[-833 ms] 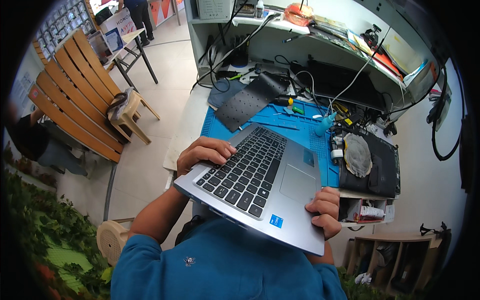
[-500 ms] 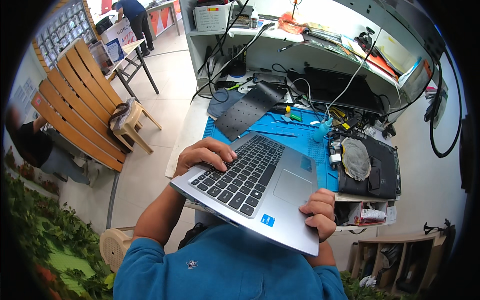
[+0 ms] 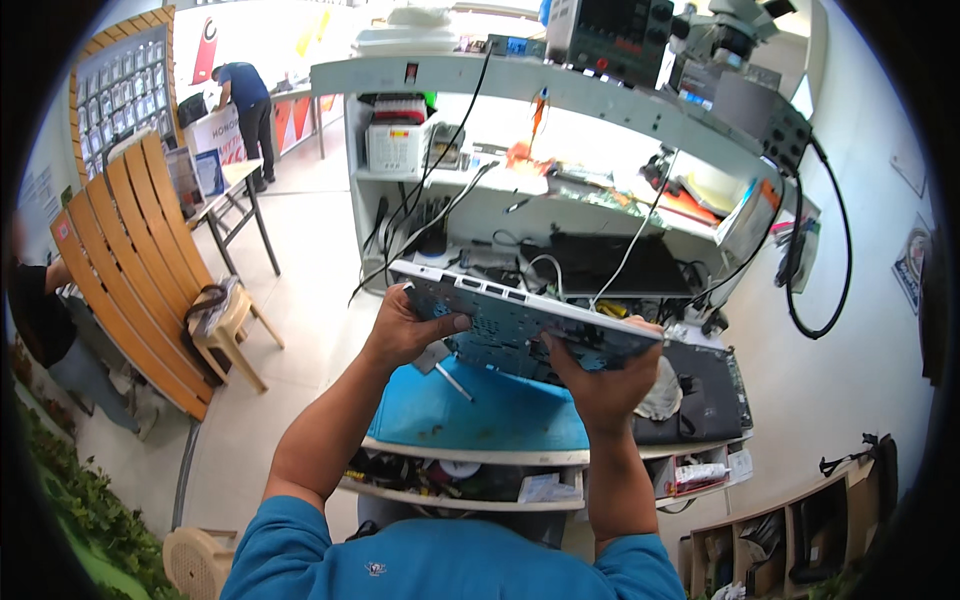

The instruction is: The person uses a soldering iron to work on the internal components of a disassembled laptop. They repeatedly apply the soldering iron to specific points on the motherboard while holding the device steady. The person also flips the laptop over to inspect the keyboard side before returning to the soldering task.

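Raised over the bench is the keyboard half of a laptop (image 3: 500, 322), stood on its edge with its bare, dark inner side towards me. Its silver rim with port cut-outs runs along the top; the keys face away and are hidden. My left hand (image 3: 402, 328) is closed on its left end, thumb across the inner side. At the right end, my right hand (image 3: 608, 378) grips it with the thumb likewise on the inner face. Below lies a blue work mat (image 3: 480, 412), and a thin metal rod (image 3: 454, 382) shows above it near my left hand.
Beside the mat lies a dark laptop part (image 3: 700, 395) with a grey pad (image 3: 660, 393) on it. Cables and a dark screen (image 3: 615, 262) fill the bench's back, under a shelf (image 3: 460, 185). An open drawer (image 3: 470, 490) holds small items. People stand far left.
The laptop's keyboard half has been lifted away from me and tipped up, so its inner side shows instead of the keys. Both hands moved up with it. The view has risen towards the upper shelf.
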`<state>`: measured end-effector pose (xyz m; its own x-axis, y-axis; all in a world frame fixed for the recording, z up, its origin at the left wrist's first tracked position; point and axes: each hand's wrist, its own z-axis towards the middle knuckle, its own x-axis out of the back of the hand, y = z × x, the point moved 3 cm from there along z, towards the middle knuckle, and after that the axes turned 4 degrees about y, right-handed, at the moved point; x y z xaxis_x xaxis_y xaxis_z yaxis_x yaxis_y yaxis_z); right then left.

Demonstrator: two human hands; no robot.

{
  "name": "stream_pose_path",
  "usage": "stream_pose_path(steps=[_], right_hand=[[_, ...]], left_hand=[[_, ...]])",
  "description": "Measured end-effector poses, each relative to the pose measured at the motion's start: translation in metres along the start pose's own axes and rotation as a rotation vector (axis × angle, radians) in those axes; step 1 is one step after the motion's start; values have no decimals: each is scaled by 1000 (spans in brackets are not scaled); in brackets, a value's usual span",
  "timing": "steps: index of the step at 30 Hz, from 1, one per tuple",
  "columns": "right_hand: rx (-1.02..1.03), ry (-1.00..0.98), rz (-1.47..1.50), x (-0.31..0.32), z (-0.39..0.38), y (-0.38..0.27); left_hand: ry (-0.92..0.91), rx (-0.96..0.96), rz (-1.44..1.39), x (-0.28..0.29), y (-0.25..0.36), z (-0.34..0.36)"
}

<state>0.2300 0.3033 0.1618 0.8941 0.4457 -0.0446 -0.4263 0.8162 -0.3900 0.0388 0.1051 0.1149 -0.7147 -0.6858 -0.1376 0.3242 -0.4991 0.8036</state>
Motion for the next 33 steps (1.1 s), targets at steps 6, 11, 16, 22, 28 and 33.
stream_pose_path(steps=[6, 11, 16, 22, 28, 33], right_hand=[[-253, -78, 235, -14, 48, 15], [-353, -91, 274, -13, 76, 12], [-551, -157, 336, -10, 71, 38], [-732, -152, 393, -16, 42, 66], [-802, -114, 401, -22, 21, 85], [-806, -146, 369, -23, 18, 92]], left_hand=[[-6, -65, 27, -18, 5, 52], [-51, -69, 56, -25, 23, 66], [-53, 22, 55, -33, 30, 65], [-11, 248, 61, -33, 18, 59], [-19, 333, 64, -27, 7, 59], [-18, 383, 137, -22, 1, 62]])
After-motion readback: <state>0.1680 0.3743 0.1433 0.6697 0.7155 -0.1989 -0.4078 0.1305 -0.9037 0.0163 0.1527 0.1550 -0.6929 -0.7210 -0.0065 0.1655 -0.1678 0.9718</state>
